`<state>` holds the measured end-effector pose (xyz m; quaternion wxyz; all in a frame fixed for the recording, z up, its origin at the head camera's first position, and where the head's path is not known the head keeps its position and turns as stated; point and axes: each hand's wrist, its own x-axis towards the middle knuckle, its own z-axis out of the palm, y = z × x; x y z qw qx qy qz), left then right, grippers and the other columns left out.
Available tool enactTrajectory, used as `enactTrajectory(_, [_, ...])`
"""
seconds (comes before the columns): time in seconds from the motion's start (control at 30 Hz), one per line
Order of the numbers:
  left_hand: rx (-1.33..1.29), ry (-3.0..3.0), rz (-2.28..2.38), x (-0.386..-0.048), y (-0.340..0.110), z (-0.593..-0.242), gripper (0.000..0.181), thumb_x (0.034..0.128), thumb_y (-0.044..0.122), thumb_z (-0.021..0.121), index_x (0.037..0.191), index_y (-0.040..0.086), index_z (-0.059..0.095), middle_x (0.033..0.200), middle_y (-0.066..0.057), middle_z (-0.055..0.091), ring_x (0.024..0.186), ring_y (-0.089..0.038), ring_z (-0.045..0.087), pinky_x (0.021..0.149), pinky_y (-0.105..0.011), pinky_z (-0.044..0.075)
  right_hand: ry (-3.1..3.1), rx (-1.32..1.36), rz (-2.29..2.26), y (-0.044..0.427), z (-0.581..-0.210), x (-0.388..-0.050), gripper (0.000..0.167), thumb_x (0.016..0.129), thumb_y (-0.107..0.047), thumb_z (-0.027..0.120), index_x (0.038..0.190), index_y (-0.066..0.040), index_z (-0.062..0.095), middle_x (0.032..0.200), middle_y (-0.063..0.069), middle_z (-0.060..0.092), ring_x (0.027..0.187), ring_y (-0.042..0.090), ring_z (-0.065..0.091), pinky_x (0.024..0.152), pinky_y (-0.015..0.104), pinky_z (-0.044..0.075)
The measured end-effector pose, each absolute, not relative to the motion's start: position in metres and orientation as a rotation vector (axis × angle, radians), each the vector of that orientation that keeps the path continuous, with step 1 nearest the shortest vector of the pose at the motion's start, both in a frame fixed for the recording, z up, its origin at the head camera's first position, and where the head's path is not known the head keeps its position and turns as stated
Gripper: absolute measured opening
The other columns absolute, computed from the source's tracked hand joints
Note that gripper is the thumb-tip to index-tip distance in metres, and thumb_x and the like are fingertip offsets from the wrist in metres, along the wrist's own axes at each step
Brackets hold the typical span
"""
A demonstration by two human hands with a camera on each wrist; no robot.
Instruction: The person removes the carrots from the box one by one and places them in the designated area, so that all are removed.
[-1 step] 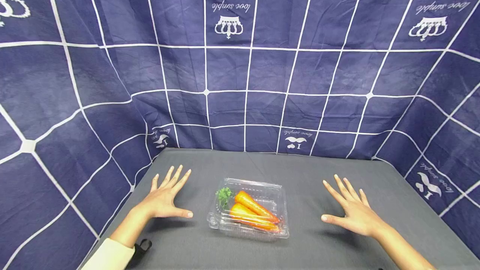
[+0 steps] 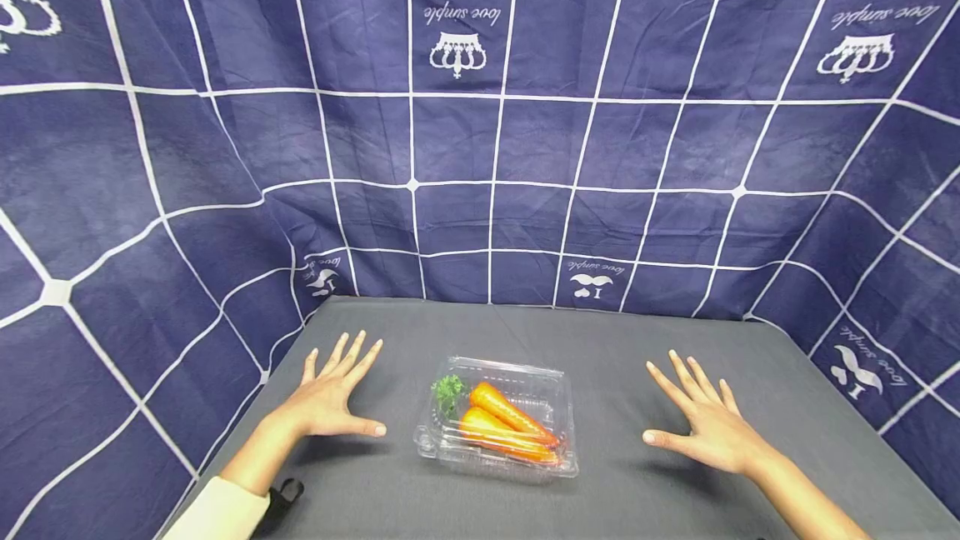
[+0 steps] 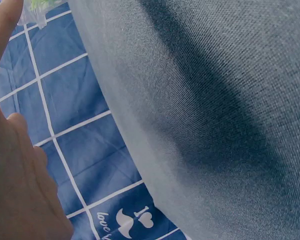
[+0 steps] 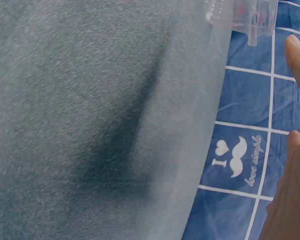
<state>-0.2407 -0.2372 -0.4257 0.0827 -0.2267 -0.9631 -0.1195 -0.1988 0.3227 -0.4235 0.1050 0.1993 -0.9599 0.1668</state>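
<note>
A clear plastic clamshell box (image 2: 517, 369) sits on the grey table in the head view. Inside it lie two orange carrots (image 2: 506, 415) and a sprig of green leaves (image 2: 448, 391). To the left of the box, my left hand (image 2: 326, 402) hovers with its fingers spread and its thumb pointing toward the box. My right hand (image 2: 708, 423) is held the same way on the other side, apart from the box. Neither hand holds or touches anything. Each wrist view shows part of its own hand, with a corner of the box (image 4: 255, 20) at the top edge.
A grey cloth covers the tabletop (image 2: 615, 382). Blue curtains (image 2: 540, 140) with white grid lines and printed crowns and moustaches enclose the back and both sides. A black strap (image 2: 287, 494) shows beside the left sleeve (image 2: 221, 511).
</note>
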Motion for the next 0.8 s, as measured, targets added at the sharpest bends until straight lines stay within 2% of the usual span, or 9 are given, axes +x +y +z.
enactTrajectory(0.43, [-0.713,-2.855,-0.391,-0.239,-0.232,-0.429,0.122,0.0611,0.071,0.076,0.157,0.018,0.021,0.158,-0.022,0.018,0.143,-0.046,0.01,0.101,-0.074,0.003,-2.813,0.61,0.502,0.318,-0.424,-0.2,0.089,0.082,-0.053,0.071,0.156,-0.032,0.024,0.162,0.012,0.011,0.146,0.037,0.004,0.105,0.069,-0.008])
enactTrajectory(0.67, [-0.75,-2.862,-0.447,-0.239,-0.224,-0.437,0.124,0.059,0.073,0.076,0.155,0.013,0.025,0.158,-0.02,0.02,0.143,-0.044,0.013,0.103,-0.072,0.002,-2.789,0.639,0.549,0.309,-0.426,-0.199,0.087,0.081,-0.052,0.072,0.154,-0.03,0.029,0.16,0.014,0.018,0.145,0.038,0.009,0.104,0.072,-0.001])
enactTrajectory(0.8, [-0.778,-2.855,-0.473,-0.241,-0.218,-0.443,0.125,0.0588,0.072,0.077,0.156,0.016,0.022,0.158,-0.02,0.021,0.143,-0.044,0.015,0.103,-0.072,0.002,-2.77,0.661,0.588,0.301,-0.43,-0.2,0.086,0.08,-0.051,0.073,0.153,-0.031,0.032,0.16,0.013,0.021,0.145,0.037,0.012,0.102,0.073,0.005])
